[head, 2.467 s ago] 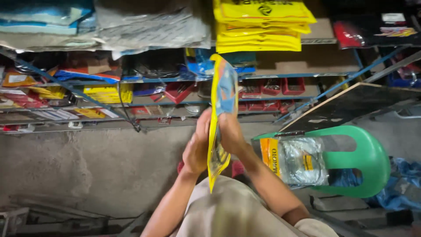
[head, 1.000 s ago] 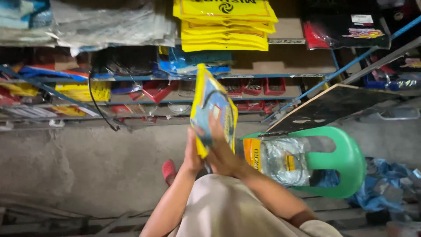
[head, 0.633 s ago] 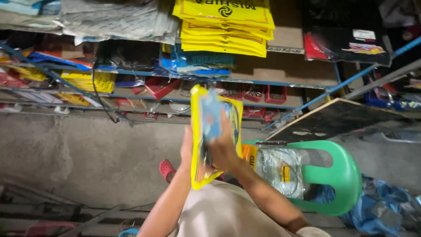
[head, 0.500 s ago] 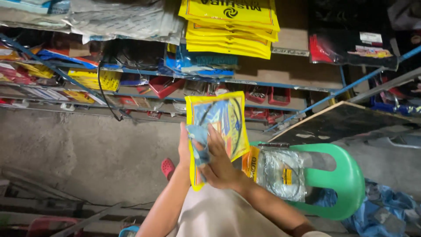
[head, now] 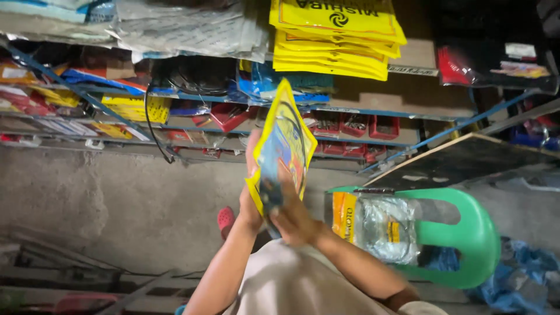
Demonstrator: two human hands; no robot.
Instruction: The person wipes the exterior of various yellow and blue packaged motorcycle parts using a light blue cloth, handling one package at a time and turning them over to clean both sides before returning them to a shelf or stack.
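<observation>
— What have you got in your hands, seen from the head camera?

— A flat yellow plastic packet with a blue and orange printed face. My left hand is behind its lower left edge, fingers wrapped round the back so I only see the thumb side and the wrist. My right hand grips the bottom of the packet from the front, fingers closed on it with the thumb lying up its printed face.

— So both are clamped on it?

— Yes, both hands are shut on the packet; it stands upright and slightly turned, rising above my fingertips.

— What is around your fingers?

— Just right of my right hand sits a green plastic chair, and on its seat lies a clear plastic bag with an orange label strip, near my knuckles but not touching them. Beyond my fingertips run blue metal shelves packed with goods, and up past them, to the right, a stack of yellow packets. Left of my left wrist, on the grey concrete floor, I see a red sandal. Far right of the chair lies crumpled blue plastic sheeting.
</observation>
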